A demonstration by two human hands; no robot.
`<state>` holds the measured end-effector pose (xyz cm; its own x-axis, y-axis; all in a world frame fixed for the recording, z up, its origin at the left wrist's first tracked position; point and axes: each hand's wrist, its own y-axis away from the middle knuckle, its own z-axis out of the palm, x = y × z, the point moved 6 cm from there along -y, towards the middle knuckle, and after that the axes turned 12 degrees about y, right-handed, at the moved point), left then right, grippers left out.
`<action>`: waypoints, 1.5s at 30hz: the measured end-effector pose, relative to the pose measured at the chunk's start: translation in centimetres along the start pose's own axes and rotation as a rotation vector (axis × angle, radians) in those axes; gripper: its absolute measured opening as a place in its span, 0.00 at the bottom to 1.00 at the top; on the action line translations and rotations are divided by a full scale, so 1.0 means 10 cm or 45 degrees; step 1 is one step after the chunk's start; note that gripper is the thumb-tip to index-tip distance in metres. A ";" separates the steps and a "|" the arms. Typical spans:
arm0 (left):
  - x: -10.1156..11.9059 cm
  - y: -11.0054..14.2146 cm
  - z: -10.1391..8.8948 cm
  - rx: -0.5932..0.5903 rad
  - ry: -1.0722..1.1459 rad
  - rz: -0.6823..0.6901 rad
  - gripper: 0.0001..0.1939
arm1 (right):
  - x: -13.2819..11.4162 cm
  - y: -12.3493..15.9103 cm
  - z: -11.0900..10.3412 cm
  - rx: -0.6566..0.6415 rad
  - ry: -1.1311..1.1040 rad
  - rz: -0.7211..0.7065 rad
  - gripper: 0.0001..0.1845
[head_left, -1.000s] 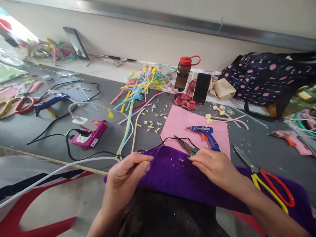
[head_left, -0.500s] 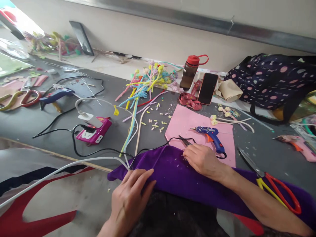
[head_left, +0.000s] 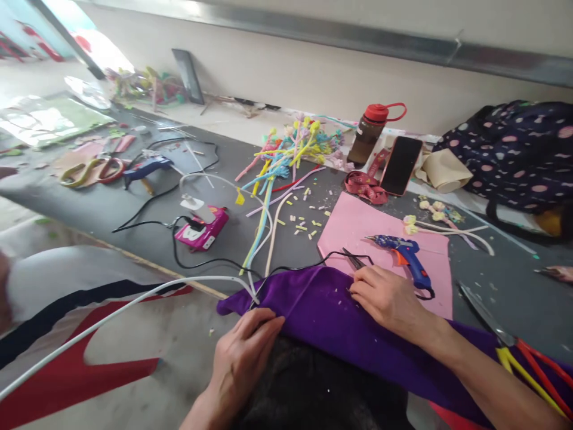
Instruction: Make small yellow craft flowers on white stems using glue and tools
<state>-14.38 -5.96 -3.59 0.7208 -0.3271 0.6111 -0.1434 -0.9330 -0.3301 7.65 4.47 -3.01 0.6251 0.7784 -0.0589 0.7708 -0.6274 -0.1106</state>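
A purple cloth (head_left: 313, 304) drapes over the table's front edge and the lap, dotted with small pale scraps. My left hand (head_left: 246, 349) pinches its near edge at the left, thumb and fingers pressed together, just below a white cord (head_left: 242, 280). Curled fingers of my right hand (head_left: 389, 298) grip the cloth farther right; their tips are partly hidden. Close beyond those fingers lies a dark pointed tool (head_left: 353, 258), its rear end hidden. A blue glue gun (head_left: 403, 254) rests on a pink sheet (head_left: 344, 221) beyond my right hand.
Large scissors (head_left: 487, 316) lie by my right forearm. Coloured fuzzy stems (head_left: 290, 149), a bottle (head_left: 369, 134), a phone (head_left: 400, 167) and a patterned bag (head_left: 528, 155) are farther back. Black cable runs from a magenta power adapter (head_left: 206, 230). Another person's leg (head_left: 67, 280) is at left.
The view has swung left, so the whole scene sits farther right. My left hand's fingers have drawn closer together at the cloth edge. The right hand stays at about the same place on the cloth.
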 end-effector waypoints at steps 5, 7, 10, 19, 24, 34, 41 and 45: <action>-0.10 0.03 -0.16 0.140 0.276 -0.301 0.08 | 0.12 0.00 0.00 0.118 -0.124 0.109 0.07; -0.14 0.05 -0.20 0.248 0.350 -0.414 0.08 | 0.19 0.00 -0.04 0.129 -0.245 0.209 0.06; -0.11 0.00 -0.21 0.373 0.388 -0.407 0.10 | 0.11 -0.02 -0.11 0.083 -0.424 0.238 0.05; 0.19 -0.20 -0.02 0.221 0.349 -0.037 0.10 | -0.74 -0.39 -0.13 0.124 -0.661 -0.154 0.20; 0.16 -0.11 -0.07 0.205 0.363 0.003 0.11 | -0.96 -0.58 -0.06 -0.035 -0.543 -0.333 0.27; 0.17 -0.10 -0.05 0.260 0.289 -0.046 0.10 | -0.88 -1.57 -0.15 -0.052 0.391 -0.576 0.27; 0.31 -0.09 -0.06 0.327 0.218 -0.022 0.15 | -1.00 -1.89 0.22 -0.157 0.520 -0.731 0.11; 0.41 -0.10 0.05 0.268 0.053 0.040 0.16 | -1.00 -1.92 0.22 -0.161 0.550 -0.713 0.11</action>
<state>-10.94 -6.31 -1.11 0.6891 -0.3653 0.6258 -0.0175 -0.8718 -0.4896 -13.66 8.75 -2.46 0.1043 0.9217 0.3737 0.9820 -0.1548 0.1079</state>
